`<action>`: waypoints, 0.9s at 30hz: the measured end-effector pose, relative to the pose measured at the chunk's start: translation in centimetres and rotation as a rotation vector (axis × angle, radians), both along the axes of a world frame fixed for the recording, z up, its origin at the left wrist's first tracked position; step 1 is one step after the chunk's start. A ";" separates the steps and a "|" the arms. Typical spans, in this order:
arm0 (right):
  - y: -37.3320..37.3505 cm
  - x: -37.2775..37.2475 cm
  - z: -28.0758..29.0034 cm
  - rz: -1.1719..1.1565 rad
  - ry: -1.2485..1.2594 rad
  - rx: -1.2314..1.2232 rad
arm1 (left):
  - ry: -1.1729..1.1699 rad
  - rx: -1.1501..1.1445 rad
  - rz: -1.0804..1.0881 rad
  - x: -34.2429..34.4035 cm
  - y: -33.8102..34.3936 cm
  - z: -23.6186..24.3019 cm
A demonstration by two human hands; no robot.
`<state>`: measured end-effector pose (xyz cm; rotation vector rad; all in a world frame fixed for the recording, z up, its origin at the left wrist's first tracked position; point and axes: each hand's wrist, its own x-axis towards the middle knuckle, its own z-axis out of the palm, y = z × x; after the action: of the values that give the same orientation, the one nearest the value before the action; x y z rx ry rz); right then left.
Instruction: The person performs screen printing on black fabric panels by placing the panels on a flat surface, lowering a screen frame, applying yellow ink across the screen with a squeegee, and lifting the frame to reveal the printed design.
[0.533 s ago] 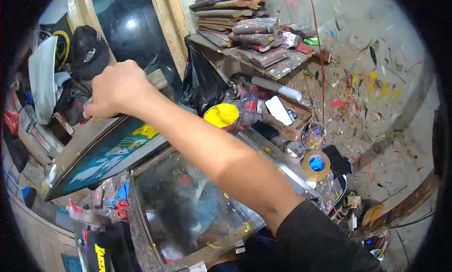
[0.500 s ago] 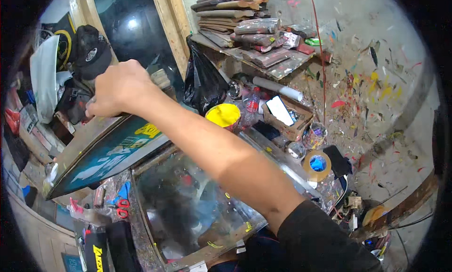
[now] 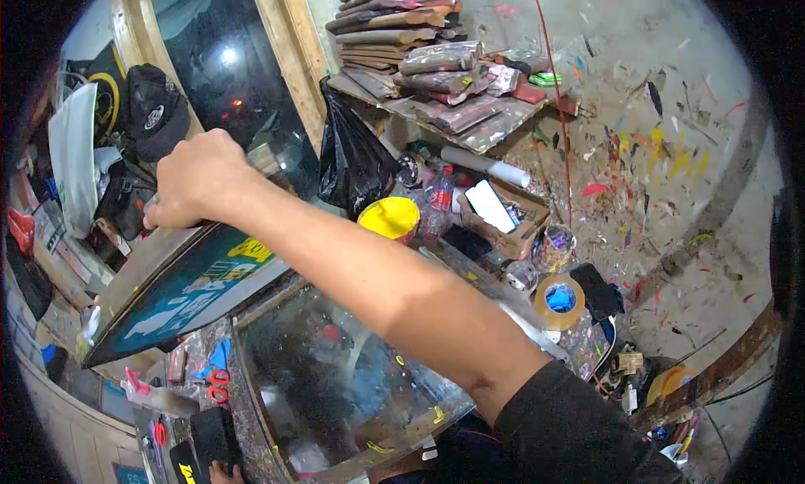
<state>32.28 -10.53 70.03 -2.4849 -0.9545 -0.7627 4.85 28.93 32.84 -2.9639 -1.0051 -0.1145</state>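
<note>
My right arm reaches across from the lower right, and my right hand (image 3: 199, 182) is closed over the upper edge of a wood-edged screen frame (image 3: 147, 266). The frame stands tilted, its teal face bearing white and yellow lettering. Below it lies a glass-like panel in a wooden frame (image 3: 335, 383), smudged dark with small yellow marks. At the bottom edge, only the fingers of my left hand (image 3: 225, 473) show, curled at a black flat piece (image 3: 214, 435). Beside that lies another black piece with yellow print (image 3: 182, 465). Red-handled scissors (image 3: 218, 385) rest near a blue scrap (image 3: 216, 358).
A yellow paint tub (image 3: 390, 217), a bottle (image 3: 440, 191), a cardboard box with a phone (image 3: 507, 220) and a tape roll (image 3: 559, 301) crowd the far right side. A black plastic bag (image 3: 352, 157) hangs by a shelf with stacked wooden squeegees (image 3: 394, 31).
The view has shifted slightly. My left fingers have come into sight at the bottom, and the yellow-printed black piece has moved down and right. My right hand keeps its hold on the frame.
</note>
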 end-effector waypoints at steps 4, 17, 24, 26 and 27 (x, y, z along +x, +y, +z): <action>2.6 -0.7 1.0 0.056 -0.027 0.019 | -0.488 -0.288 -0.137 -3.8 8.6 -2.2; -0.9 -2.1 2.0 0.078 -0.056 -0.069 | -0.177 -0.027 -0.563 2.3 -12.4 2.1; 1.4 -0.6 0.2 0.121 -0.104 -0.101 | -0.551 -0.708 -0.717 10.0 -30.5 -3.3; 1.1 -0.3 0.8 0.132 -0.092 -0.102 | -0.517 -0.814 -0.670 9.4 -31.3 -3.1; 0.9 -0.3 0.8 0.130 -0.089 -0.107 | -0.503 -0.861 -0.651 9.3 -31.3 -2.6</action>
<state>32.01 -9.58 70.85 -2.4671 -1.2057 -0.8045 14.14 -2.35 30.29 -4.0708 0.0390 -0.5854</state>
